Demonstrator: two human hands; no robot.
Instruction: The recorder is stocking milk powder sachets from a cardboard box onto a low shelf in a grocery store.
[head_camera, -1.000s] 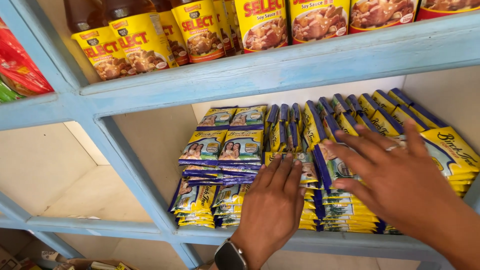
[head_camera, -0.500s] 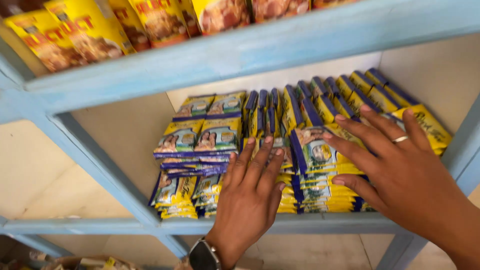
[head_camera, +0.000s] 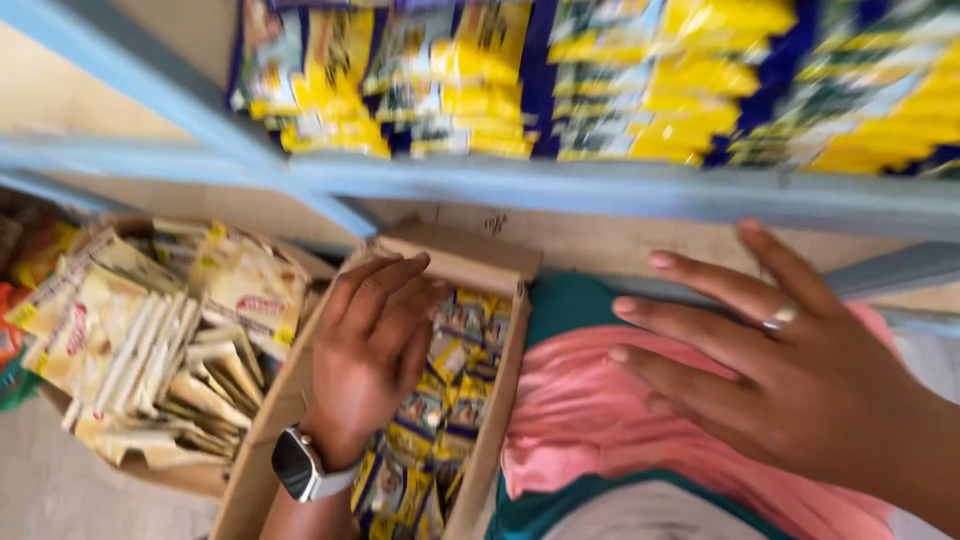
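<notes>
left hand (head_camera: 372, 350): palm down, fingers curled | right hand (head_camera: 790, 370): flat, fingers spread

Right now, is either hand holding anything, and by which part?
Nothing clearly held. The left hand reaches into the cardboard box, fingers on the yellow sachets; any grasp cannot be told. The right hand hovers open, empty.

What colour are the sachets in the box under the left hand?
Mostly yellow with dark blue, seen in the head view: sachets in the cardboard box, left hand over them.
</notes>
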